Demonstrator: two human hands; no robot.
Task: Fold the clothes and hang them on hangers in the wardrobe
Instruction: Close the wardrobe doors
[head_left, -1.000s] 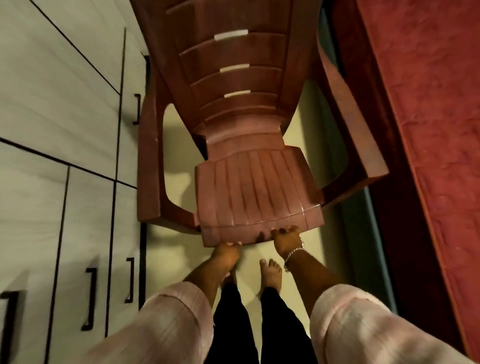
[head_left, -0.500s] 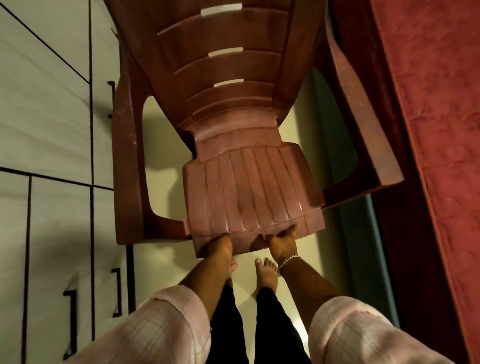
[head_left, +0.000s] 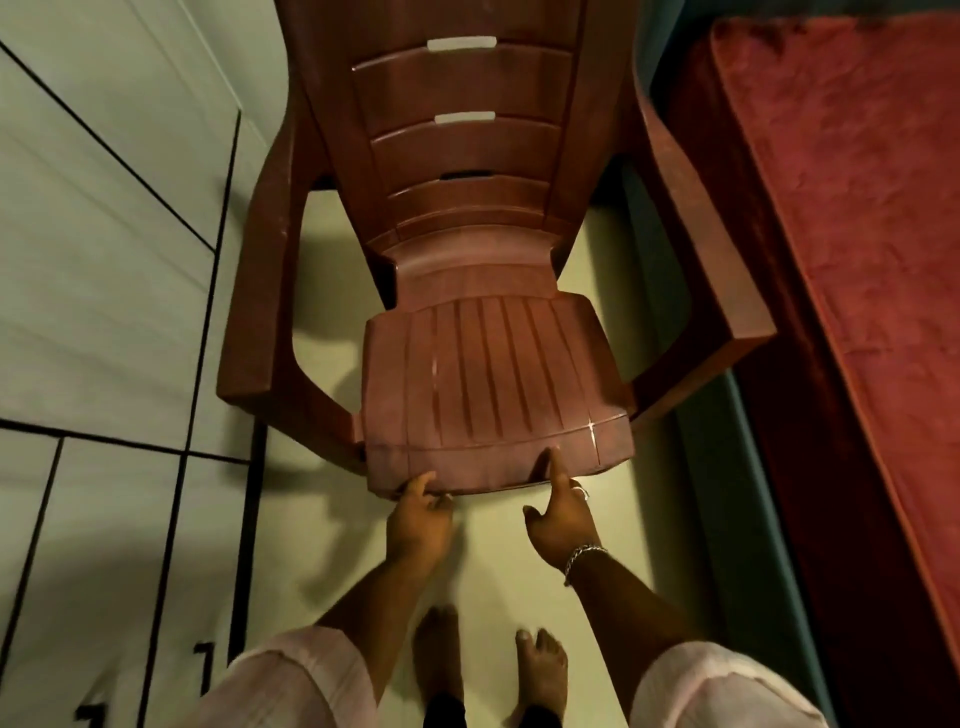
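head view | left hand (head_left: 418, 522) grips the chair (head_left: 488, 384) seat's front edge; right hand (head_left: 561, 522) loose, one finger touching that edge | no clothes or hangers visible; wardrobe (head_left: 104, 291) closed at left | advice: grip with both hands, slide chair evenly

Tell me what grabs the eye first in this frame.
A big reddish-brown plastic armchair fills the centre, standing on the pale floor. Both hands sit at its seat's front edge: the left hand touches the lip, the right hand has a finger on it. White wardrobe doors run down the left; a red bed cover lies on the right.
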